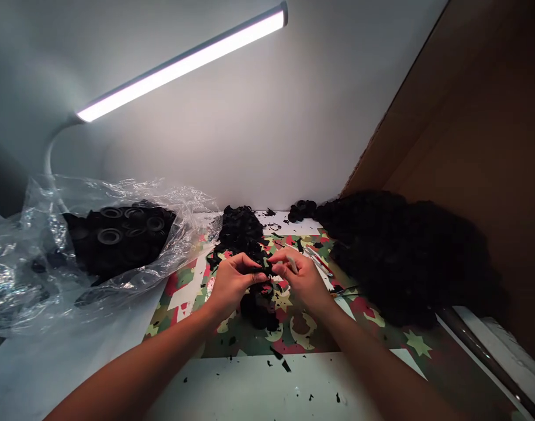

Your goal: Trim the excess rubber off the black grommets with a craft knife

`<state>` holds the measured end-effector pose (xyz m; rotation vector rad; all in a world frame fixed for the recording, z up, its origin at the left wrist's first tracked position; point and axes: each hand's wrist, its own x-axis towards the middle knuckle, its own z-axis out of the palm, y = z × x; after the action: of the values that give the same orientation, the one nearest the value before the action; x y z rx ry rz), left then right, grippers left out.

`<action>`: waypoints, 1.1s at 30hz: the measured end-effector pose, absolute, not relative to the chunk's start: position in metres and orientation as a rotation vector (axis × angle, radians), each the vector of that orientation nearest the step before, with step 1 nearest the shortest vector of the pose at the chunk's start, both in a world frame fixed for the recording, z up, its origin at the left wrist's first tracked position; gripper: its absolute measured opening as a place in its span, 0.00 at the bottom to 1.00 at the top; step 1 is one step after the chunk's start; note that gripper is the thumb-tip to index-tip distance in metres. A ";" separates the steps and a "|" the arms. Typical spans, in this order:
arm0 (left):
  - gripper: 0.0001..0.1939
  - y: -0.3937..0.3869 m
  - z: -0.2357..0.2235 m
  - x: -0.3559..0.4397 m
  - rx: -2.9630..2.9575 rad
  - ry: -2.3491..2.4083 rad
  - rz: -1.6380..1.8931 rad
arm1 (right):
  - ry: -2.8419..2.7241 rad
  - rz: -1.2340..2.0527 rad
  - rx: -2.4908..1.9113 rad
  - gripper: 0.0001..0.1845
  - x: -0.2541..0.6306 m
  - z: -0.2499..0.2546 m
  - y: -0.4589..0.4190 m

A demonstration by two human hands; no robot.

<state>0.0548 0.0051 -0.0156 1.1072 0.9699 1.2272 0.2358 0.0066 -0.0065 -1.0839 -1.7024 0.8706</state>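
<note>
My left hand (233,283) and my right hand (300,278) meet over the patterned sheet (320,336) in the middle of the table. Both are closed in a pinch on a small black rubber part (262,270) held between them. My right hand also keeps a thin pale tool (292,264) tucked between its fingers. Directly below the hands lies a small heap of black parts (259,307). Behind them sits a second dark heap (241,229).
A clear plastic bag (43,263) with black ring-shaped parts (118,237) lies at the left. A big dark pile (407,257) fills the right side beside a brown cardboard wall (477,128). A lit desk lamp (183,61) hangs overhead. Black scraps dot the white table (258,392).
</note>
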 end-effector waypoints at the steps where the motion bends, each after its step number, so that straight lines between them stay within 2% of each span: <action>1: 0.13 0.005 -0.016 0.055 1.119 0.969 1.210 | -1.713 0.870 -1.077 0.09 0.233 -0.006 0.003; 3: 0.13 0.003 -0.019 0.055 1.149 0.968 1.175 | -1.730 0.825 -1.104 0.05 0.229 -0.005 -0.001; 6: 0.11 0.000 -0.024 0.058 1.280 1.012 1.171 | -1.665 0.806 -1.191 0.07 0.226 -0.009 0.000; 8: 0.07 -0.003 -0.026 0.060 1.463 1.049 1.273 | -1.578 0.897 -1.240 0.07 0.225 -0.013 0.002; 10: 0.07 -0.005 -0.027 0.060 1.672 1.038 1.428 | -1.499 1.029 -1.249 0.06 0.223 -0.017 0.005; 13: 0.11 -0.006 -0.027 0.058 1.890 0.926 1.558 | -1.362 1.227 -1.204 0.11 0.218 -0.020 0.005; 17: 0.13 -0.005 -0.027 0.054 2.008 0.816 1.542 | -1.151 1.426 -1.152 0.20 0.212 -0.018 0.001; 26: 0.12 -0.003 -0.022 0.060 1.794 0.854 1.569 | -1.005 1.572 -1.031 0.27 0.211 -0.014 -0.002; 33: 0.10 -0.009 -0.008 0.061 1.559 0.709 1.423 | -1.005 1.444 -1.039 0.28 0.240 -0.016 0.021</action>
<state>0.0610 -0.0091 -0.0076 1.5593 0.7094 1.4226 0.2396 0.0207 -0.0163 -1.0394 -1.0052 1.4436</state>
